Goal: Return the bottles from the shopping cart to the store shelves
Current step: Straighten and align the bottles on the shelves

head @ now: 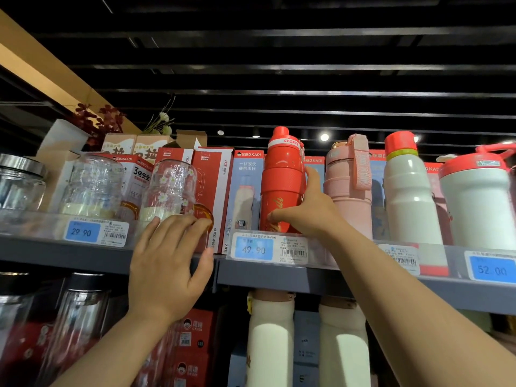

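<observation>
A red sports bottle (pixel 280 185) stands upright on the top shelf (pixel 279 275), behind the 49.90 price tag. My right hand (pixel 310 210) grips its lower right side, thumb up along the body and fingers curled across the front. My left hand (pixel 167 263) is raised in front of the shelf edge with spread, relaxed fingers. Its fingertips reach the orange handle of a flowered glass jug (pixel 170 188) and hold nothing.
To the right of the red bottle stand a pink bottle (pixel 349 185) and two white bottles with red lids (pixel 407 191). Red and blue product boxes (pixel 212 191) stand behind. Glass jars (pixel 92 185) fill the left. White bottles (pixel 270 339) sit on the lower shelf.
</observation>
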`<act>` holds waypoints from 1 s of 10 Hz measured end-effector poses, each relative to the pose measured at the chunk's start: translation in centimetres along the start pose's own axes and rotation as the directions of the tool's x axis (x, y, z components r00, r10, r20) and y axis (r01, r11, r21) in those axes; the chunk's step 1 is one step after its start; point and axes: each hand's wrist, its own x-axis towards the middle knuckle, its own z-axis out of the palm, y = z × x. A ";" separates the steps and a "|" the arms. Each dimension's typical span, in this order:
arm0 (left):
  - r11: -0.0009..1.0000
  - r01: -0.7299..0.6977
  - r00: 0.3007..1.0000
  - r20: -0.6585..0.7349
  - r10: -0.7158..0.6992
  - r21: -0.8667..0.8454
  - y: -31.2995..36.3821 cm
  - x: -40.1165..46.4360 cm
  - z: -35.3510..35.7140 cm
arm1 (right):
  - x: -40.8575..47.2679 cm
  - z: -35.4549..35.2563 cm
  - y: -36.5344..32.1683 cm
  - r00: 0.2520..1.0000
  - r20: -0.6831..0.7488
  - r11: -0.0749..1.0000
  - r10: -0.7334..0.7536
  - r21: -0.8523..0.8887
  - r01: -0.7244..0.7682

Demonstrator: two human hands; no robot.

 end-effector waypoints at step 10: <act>1.000 0.005 0.999 0.045 -0.006 0.013 -0.2 0.1 -0.2 | -0.7 1.0 0.0 0.978 -0.076 0.956 -0.195 -0.238 0.172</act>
